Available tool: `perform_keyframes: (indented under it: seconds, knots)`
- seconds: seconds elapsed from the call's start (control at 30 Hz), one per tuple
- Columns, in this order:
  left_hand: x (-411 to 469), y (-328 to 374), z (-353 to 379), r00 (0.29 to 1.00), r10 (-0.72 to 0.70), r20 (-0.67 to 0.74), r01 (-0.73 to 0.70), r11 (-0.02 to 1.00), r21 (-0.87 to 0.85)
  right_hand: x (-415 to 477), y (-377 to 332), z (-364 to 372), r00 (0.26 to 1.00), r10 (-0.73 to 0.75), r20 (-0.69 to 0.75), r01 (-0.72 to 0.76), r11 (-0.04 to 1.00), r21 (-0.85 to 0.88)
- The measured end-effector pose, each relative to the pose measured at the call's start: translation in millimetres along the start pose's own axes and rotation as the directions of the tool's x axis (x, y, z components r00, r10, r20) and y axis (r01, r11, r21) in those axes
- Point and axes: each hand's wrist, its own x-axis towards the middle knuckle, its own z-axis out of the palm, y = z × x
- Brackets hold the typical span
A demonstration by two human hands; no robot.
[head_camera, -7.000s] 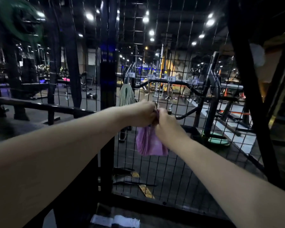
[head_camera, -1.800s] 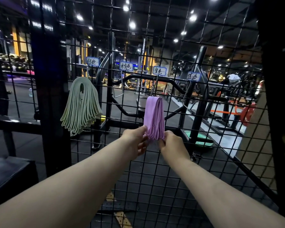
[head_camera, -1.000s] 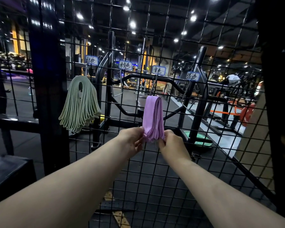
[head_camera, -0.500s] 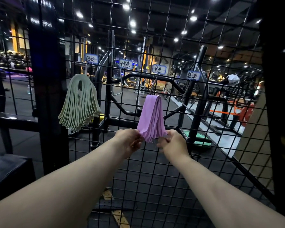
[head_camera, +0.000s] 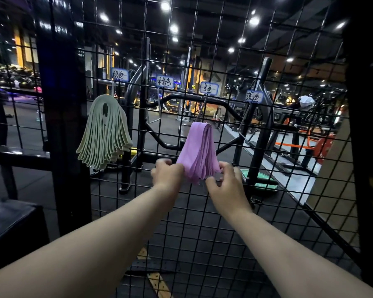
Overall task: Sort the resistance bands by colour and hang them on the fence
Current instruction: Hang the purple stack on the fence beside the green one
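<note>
2 BUNDLES ON HOOKS, PURPLE BUNDLE HELD AT ITS LOWER END

2 sets of resistance bands hang on the wire fence [head_camera: 205, 233]. The purple bands [head_camera: 197, 151] are draped over a metal hook [head_camera: 201, 110] directly above the gap between the hands, under the 3rd of 4 handwritten labels [head_camera: 208, 88]. Their long axis runs vertically: the fold sits on the hook at the top, and the loop ends point down and fan out wider towards the hands.

Left hand [head_camera: 168, 175]: fingers curled, gripping the lower left edge of the purple bands. Right hand [head_camera: 226, 186]: thumb and fingers pinching the lower right edge, the thumb below the loop ends. Both hands are level with the bottom of the bundle, one on each side.

The green bands [head_camera: 105, 132] hang up and to the left of the left hand, well apart from it, below the 1st label [head_camera: 120, 74]. Their axis is also vertical, loop ends down and splayed. Their hook is mostly hidden by the bands.

Gym machines stand beyond the mesh, past both hands.
</note>
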Motion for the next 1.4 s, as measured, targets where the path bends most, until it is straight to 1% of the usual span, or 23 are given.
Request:
perform_keyframes:
  seconds: [0.03, 0.07, 0.1, 0.13, 0.2, 0.3, 0.5, 0.57, 0.63, 0.7, 0.73, 0.8, 0.97, 1.07, 1.17, 1.3, 1.4]
  knots:
    - [-0.6, -2.0, -0.9, 0.992, 0.119, -0.032, -0.116, 0.990, 0.076, -0.9, -0.4, 0.4, 0.999, -0.049, -0.020, 0.049, 0.999, -0.021]
    - [-2.2, -4.7, -0.8, 0.970, 0.242, -0.019, -0.237, 0.961, 0.140, -1.6, -1.0, 0.8, 0.996, -0.080, -0.029, 0.079, 0.996, -0.037]
    - [-5.9, -5.6, -0.9, 0.943, 0.330, 0.030, -0.330, 0.927, 0.179, -1.3, -1.8, 0.8, 0.995, -0.096, -0.036, 0.094, 0.994, -0.046]
    - [-6.5, -7.9, 0.4, 0.918, 0.389, 0.081, -0.397, 0.896, 0.197, -0.4, -2.7, 0.8, 0.995, -0.094, -0.043, 0.092, 0.995, -0.039]
    - [-5.4, -10.2, 4.6, 0.892, 0.435, 0.124, -0.452, 0.854, 0.257, 2.8, -3.6, 1.6, 0.997, -0.064, -0.047, 0.065, 0.998, 0.009]
    - [-2.0, -8.4, 8.1, 0.872, 0.476, 0.112, -0.481, 0.794, 0.371, 8.9, -3.2, 5.5, 0.998, -0.049, -0.044, 0.051, 0.997, 0.056]
    - [5.6, 2.7, 6.1, 0.871, 0.483, 0.093, -0.465, 0.746, 0.478, 18.3, -3.1, 3.2, 0.997, -0.044, -0.059, 0.043, 0.999, -0.009]
    - [4.9, 7.3, 7.0, 0.857, 0.509, 0.079, -0.479, 0.731, 0.485, 20.0, -5.6, 2.4, 0.996, -0.046, -0.071, 0.045, 0.999, -0.014]
    - [4.3, 13.9, 8.3, 0.837, 0.544, 0.063, -0.501, 0.714, 0.489, 20.6, -11.2, 1.3, 0.993, -0.071, -0.092, 0.073, 0.997, 0.027]
    - [6.3, 22.0, 9.2, 0.807, 0.587, 0.061, -0.530, 0.676, 0.512, 22.1, -18.4, -1.3, 0.984, -0.135, -0.113, 0.134, 0.991, -0.015]
    - [7.1, 26.0, 9.5, 0.791, 0.609, 0.061, -0.549, 0.661, 0.511, 23.2, -22.1, -2.2, 0.979, -0.168, -0.115, 0.164, 0.986, -0.039]
    - [10.3, 32.6, 10.9, 0.769, 0.634, 0.079, -0.588, 0.653, 0.478, 25.8, -30.0, -3.4, 0.976, -0.185, -0.116, 0.182, 0.983, -0.038]
    - [15.2, 37.5, 12.8, 0.787, 0.592, 0.175, -0.615, 0.727, 0.305, 26.8, -39.9, -1.7, 0.976, -0.188, -0.106, 0.185, 0.982, -0.036]
    - [13.2, 37.9, 10.7, 0.774, 0.599, 0.208, -0.634, 0.732, 0.250, 23.8, -42.6, -4.8, 0.962, -0.238, -0.134, 0.236, 0.971, -0.032]
    - [10.3, 37.9, 7.1, 0.774, 0.592, 0.222, -0.630, 0.754, 0.185, 22.9, -46.4, -5.0, 0.946, -0.289, -0.150, 0.284, 0.957, -0.052]
    - [12.5, 40.4, 5.9, 0.789, 0.575, 0.214, -0.613, 0.761, 0.213, 20.1, -50.3, -2.8, 0.931, -0.327, -0.161, 0.310, 0.943, -0.120]
    - [12.8, 44.7, 6.6, 0.787, 0.578, 0.215, -0.617, 0.738, 0.274, 21.2, -52.2, -0.1, 0.943, -0.292, -0.163, 0.281, 0.956, -0.086]
